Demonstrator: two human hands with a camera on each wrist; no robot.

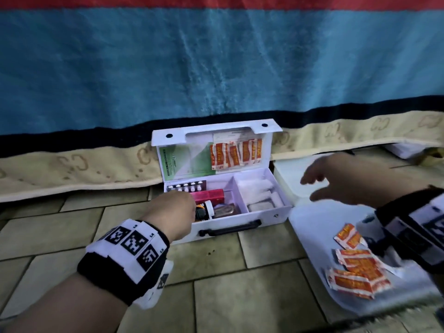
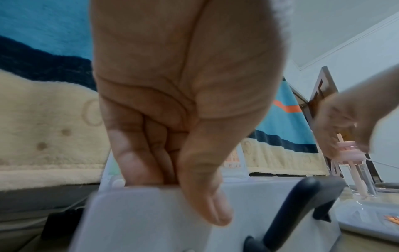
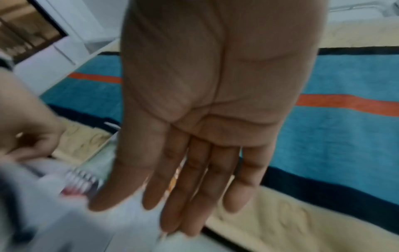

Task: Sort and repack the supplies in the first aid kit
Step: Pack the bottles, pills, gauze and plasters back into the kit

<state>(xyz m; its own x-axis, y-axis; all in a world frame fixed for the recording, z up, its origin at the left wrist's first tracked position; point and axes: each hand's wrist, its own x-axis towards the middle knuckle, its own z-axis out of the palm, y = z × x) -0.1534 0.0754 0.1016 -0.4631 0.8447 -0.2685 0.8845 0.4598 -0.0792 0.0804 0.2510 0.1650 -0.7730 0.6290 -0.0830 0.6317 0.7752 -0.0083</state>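
Kit: the white first aid kit point(image 1: 230, 230) stands open on the tiled floor point(image 1: 216, 292), its lid leaning back against the striped blanket point(image 1: 216, 68).
Left hand: the left hand point(image 1: 176, 209) reaches into the kit's left compartment; in the left wrist view its fingers point(image 2: 134, 158) dip behind the front wall while the thumb lies outside it. Whether they grip anything cannot be told.
Beside it: a white-capped bottle point(image 1: 206, 209), a pink box point(image 1: 209, 195) and a blister strip point(image 1: 186, 186).
Right hand: the right hand point(image 1: 336, 182) hovers just right of the kit, fingers straight and spread, holding nothing.
Right compartment: white gauze rolls point(image 1: 260, 191).
Tray: a white tray point(image 1: 310, 227) under the right forearm holds orange sachets point(image 1: 358, 272); more orange sachets sit in the lid pocket point(image 1: 236, 153).
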